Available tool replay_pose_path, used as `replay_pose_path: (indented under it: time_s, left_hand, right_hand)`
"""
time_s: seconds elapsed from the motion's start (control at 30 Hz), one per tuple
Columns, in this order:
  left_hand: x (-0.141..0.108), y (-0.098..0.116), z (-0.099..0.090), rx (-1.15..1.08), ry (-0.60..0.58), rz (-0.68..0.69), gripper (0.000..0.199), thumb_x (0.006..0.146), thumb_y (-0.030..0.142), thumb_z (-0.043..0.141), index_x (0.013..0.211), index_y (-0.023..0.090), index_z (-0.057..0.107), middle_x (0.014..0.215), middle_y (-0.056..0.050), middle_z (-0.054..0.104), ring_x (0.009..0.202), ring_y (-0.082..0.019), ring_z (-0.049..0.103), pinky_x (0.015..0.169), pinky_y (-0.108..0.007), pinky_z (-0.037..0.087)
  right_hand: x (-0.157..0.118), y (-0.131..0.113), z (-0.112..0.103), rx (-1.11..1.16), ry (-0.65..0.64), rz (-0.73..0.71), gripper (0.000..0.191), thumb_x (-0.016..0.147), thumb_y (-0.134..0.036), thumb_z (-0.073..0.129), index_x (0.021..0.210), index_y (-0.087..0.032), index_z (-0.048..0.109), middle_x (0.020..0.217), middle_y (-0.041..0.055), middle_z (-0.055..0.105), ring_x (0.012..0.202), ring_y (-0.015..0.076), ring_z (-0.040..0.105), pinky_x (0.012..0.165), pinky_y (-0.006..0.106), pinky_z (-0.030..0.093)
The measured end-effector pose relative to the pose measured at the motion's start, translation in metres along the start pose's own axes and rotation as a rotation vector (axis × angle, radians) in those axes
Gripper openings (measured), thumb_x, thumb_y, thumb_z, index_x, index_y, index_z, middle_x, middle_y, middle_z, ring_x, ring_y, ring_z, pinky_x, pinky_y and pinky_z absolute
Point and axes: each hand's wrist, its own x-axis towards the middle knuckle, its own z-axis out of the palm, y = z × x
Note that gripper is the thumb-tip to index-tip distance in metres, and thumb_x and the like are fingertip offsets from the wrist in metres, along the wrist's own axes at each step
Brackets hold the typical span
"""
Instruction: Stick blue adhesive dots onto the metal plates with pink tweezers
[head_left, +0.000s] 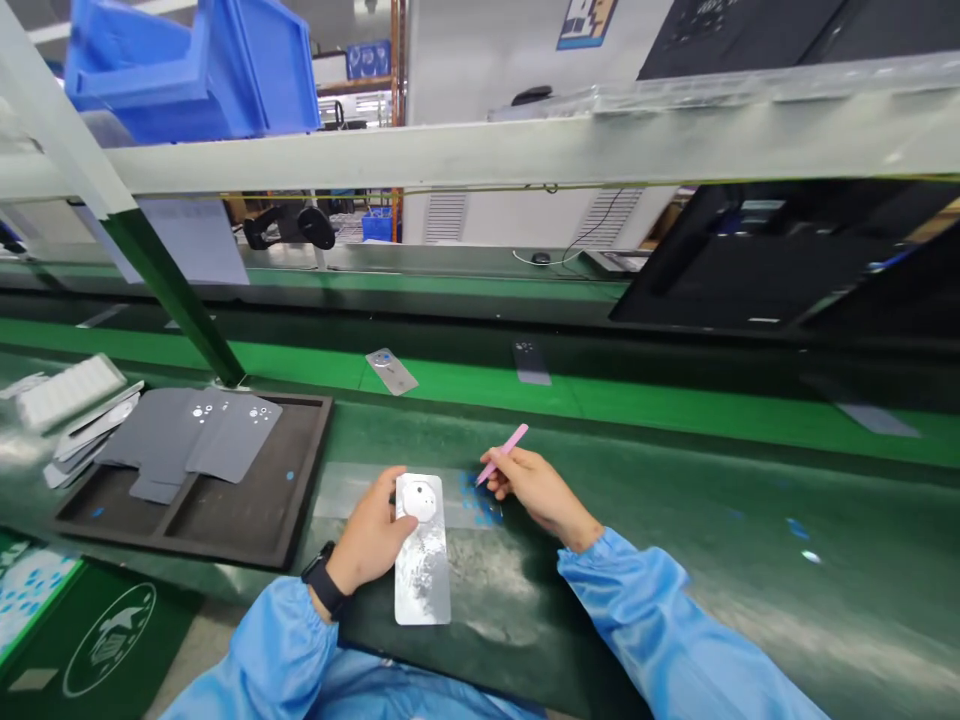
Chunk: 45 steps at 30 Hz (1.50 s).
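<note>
A blue bin (191, 70) sits above a pale crossbeam (480, 150); beyond, apparently, a white louvred cabinet (525, 215).

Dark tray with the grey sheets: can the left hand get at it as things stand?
Probably yes. The left hand sits close beside the dark tray, and only a flat clear film lies between them. But it is gripping a silver plate, so it would likely need to put that down first.

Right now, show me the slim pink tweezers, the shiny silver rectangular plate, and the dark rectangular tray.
Slim pink tweezers (511, 446): head view, on the upper shaft.
Shiny silver rectangular plate (422, 585): head view, on the lower mottled face.
Dark rectangular tray (310, 470): head view, on the right rim.
</note>
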Motion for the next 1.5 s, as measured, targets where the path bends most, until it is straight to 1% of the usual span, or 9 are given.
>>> replay_pose_path:
  time_s: [0.1,0.17,0.33,0.53,0.73,0.9,1.13,1.37,1.5]
  left_hand:
    - [0.01,-0.001,0.008,0.305,0.054,0.113,0.058,0.07,0.009,0.054,0.126,0.016,0.047,0.119,-0.012,0.057,0.099,-0.022,0.058,0.091,-0.04,0.046]
    - [0.012,-0.005,0.01,0.464,0.067,0.156,0.053,0.07,0.008,0.053,0.122,0.016,0.052,0.12,-0.013,0.055,0.111,-0.026,0.052,0.098,-0.044,0.041]
    - [0.006,-0.012,0.014,0.705,0.055,0.203,0.037,0.075,0.01,0.053,0.11,0.02,0.061,0.128,-0.012,0.053,0.123,-0.032,0.041,0.098,-0.053,0.036]
    - [0.005,-0.014,0.017,0.754,0.037,0.258,0.037,0.073,0.017,0.063,0.11,0.021,0.061,0.127,-0.011,0.057,0.124,-0.035,0.038,0.097,-0.056,0.032]
    - [0.004,-0.016,0.018,0.752,0.041,0.274,0.036,0.073,0.019,0.065,0.109,0.022,0.061,0.127,-0.01,0.057,0.123,-0.033,0.039,0.097,-0.054,0.031]
    - [0.003,-0.017,0.019,0.755,0.056,0.28,0.036,0.074,0.02,0.064,0.11,0.023,0.061,0.127,-0.009,0.056,0.124,-0.033,0.038,0.096,-0.054,0.031]
    - [0.003,-0.016,0.018,0.764,0.038,0.256,0.035,0.075,0.021,0.064,0.11,0.022,0.06,0.128,-0.01,0.056,0.124,-0.034,0.038,0.095,-0.053,0.032]
    - [0.003,-0.017,0.019,0.764,0.053,0.26,0.036,0.075,0.024,0.066,0.11,0.023,0.06,0.128,-0.01,0.056,0.124,-0.033,0.038,0.095,-0.053,0.032]
    - [0.003,-0.017,0.02,0.769,0.049,0.25,0.035,0.075,0.026,0.067,0.109,0.024,0.06,0.128,-0.009,0.055,0.124,-0.033,0.038,0.095,-0.052,0.032]
  right_hand:
    - [0.007,-0.003,0.007,-0.001,-0.048,0.061,0.02,0.073,-0.033,0.068,0.067,-0.016,0.061,0.054,0.0007,0.062,0.048,0.0112,0.059,0.047,0.022,0.05]
    - [0.011,-0.004,0.011,0.002,-0.04,0.092,0.015,0.074,-0.023,0.067,0.065,-0.016,0.058,0.053,-0.0001,0.062,0.048,0.0108,0.06,0.047,0.021,0.052]
    - [0.015,-0.001,0.017,0.026,0.09,0.138,0.015,0.08,-0.013,0.06,0.067,-0.018,0.055,0.056,-0.0013,0.063,0.046,0.0102,0.062,0.043,0.019,0.052]
    - [0.016,0.001,0.017,0.035,0.108,0.156,0.014,0.082,-0.012,0.058,0.069,-0.017,0.055,0.059,-0.0012,0.064,0.044,0.0094,0.061,0.041,0.017,0.051]
    - [0.016,0.003,0.016,0.073,0.13,0.177,0.014,0.082,-0.013,0.06,0.07,-0.017,0.054,0.056,-0.0013,0.063,0.044,0.0094,0.061,0.042,0.017,0.052]
    - [0.017,0.003,0.016,0.002,0.113,0.142,0.014,0.079,-0.012,0.064,0.068,-0.017,0.056,0.056,-0.001,0.064,0.044,0.0102,0.062,0.041,0.017,0.051]
    - [0.019,0.002,0.019,-0.041,0.124,0.162,0.018,0.082,-0.011,0.061,0.065,-0.016,0.056,0.054,-0.0012,0.063,0.043,0.0088,0.06,0.039,0.015,0.049]
    - [0.008,-0.006,0.019,0.067,0.116,0.188,0.022,0.075,-0.024,0.071,0.063,-0.016,0.055,0.051,-0.0006,0.062,0.044,0.0091,0.06,0.042,0.017,0.051]
    - [-0.006,-0.004,0.035,0.1,0.027,0.136,0.028,0.068,-0.037,0.076,0.066,-0.017,0.056,0.052,-0.0005,0.063,0.047,0.0108,0.061,0.043,0.018,0.051]
